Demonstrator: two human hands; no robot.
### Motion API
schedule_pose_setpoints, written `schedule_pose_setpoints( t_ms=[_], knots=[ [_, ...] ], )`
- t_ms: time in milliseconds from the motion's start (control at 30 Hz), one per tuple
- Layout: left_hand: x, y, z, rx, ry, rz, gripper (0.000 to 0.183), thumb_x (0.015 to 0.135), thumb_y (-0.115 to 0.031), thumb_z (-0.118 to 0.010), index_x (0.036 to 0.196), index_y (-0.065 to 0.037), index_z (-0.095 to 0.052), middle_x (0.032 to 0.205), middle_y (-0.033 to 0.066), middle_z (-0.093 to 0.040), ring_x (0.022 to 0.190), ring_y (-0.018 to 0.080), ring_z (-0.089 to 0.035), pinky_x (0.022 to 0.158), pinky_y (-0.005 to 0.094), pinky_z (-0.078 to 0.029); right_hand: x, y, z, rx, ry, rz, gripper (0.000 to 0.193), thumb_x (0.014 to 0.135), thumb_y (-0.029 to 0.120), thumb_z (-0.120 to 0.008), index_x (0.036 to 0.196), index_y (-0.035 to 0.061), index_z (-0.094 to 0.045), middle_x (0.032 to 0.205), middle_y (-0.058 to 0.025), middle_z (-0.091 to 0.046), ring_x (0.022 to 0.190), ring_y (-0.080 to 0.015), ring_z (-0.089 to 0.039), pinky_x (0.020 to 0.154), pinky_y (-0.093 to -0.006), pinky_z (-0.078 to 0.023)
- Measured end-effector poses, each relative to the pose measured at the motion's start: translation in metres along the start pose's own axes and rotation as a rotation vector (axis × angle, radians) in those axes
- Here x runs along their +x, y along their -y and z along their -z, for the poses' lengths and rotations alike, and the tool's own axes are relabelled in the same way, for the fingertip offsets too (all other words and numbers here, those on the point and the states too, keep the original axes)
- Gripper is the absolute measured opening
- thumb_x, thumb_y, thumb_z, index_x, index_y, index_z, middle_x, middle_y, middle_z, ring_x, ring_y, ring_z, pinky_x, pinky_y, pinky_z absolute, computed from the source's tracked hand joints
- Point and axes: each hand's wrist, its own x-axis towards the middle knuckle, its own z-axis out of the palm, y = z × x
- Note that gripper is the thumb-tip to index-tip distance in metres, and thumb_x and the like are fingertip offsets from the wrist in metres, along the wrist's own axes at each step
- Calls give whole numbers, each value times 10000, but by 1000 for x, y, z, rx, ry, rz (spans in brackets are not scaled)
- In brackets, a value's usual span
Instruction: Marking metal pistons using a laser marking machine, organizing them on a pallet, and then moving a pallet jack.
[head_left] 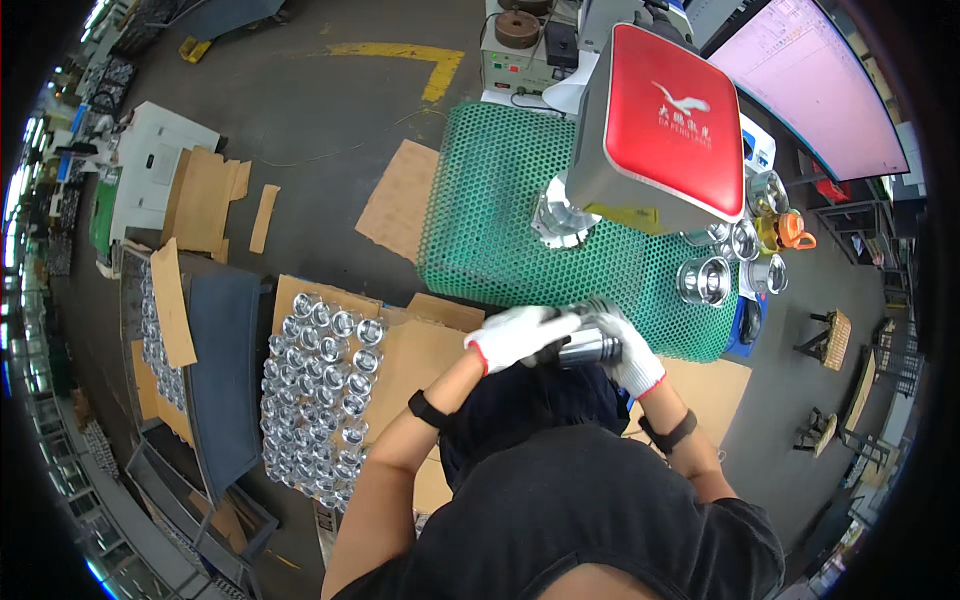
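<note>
A shiny metal cylinder point(588, 348) with dark bands is held close in front of my body, just off the near edge of the green table. My right hand point(634, 362), in a white glove with a red cuff, is closed around its right side. From the left, my left hand point(515, 338), gloved alike, lies over its other end with the fingers bent onto it; these fingertips are partly blurred. On the perforated green mat point(490, 200), beyond my hands, a silver metal fixture point(562, 212) stands beneath a grey machine head with a red top point(670, 110).
Several metal cups point(704, 281) and an orange-lidded bottle point(785, 232) stand at the table's right. Rows of shiny metal cups point(325, 390) sit on cardboard at my left, near a grey cart point(225, 370). A monitor point(815, 80) and control box point(515, 70) are at the back.
</note>
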Motion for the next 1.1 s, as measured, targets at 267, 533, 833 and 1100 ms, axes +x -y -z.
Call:
schedule_pose_setpoints(
  t_ms=[267, 533, 833, 1100],
  knots=[
    [144, -32, 43, 850, -1141, -616, 622, 734, -459, -752, 1239, -148, -563, 1115, 118, -557, 945, 311, -581, 765, 384, -519, -42, 14, 38, 19, -328, -155, 403, 965, 341, -593, 1286, 99, -571, 1154, -109, -696, 966, -229, -717, 734, -377, -628],
    [111, -15, 80, -667, -692, -714, 405, 803, -141, -773, 1126, -36, -554, 1061, 139, -608, 943, 281, -672, 827, 396, -572, 42, 69, -9, -649, -273, 472, 630, 916, 272, -706, 1418, 23, -417, 1189, -154, -677, 1048, -214, -676, 850, -309, -550],
    [-51, 135, 13, -1253, -820, -417, 593, 944, -148, -614, 1438, -2, -321, 1257, 262, -603, 1106, 384, -662, 891, 523, -593, 126, 99, -98, -1576, -206, 348, 830, 826, 576, -633, 1483, 143, -368, 1274, -189, -636, 1159, -347, -616, 979, -409, -474],
    [-147, 323, -102, -1518, -896, -96, 459, 883, -337, -700, 1205, -17, -632, 1098, 134, -716, 905, 309, -727, 757, 510, -633, 124, 100, -91, -1855, -180, 804, 783, 816, 521, -661, 1469, 168, -411, 1383, -206, -516, 1207, -380, -587, 1008, -430, -474]
  ],
)
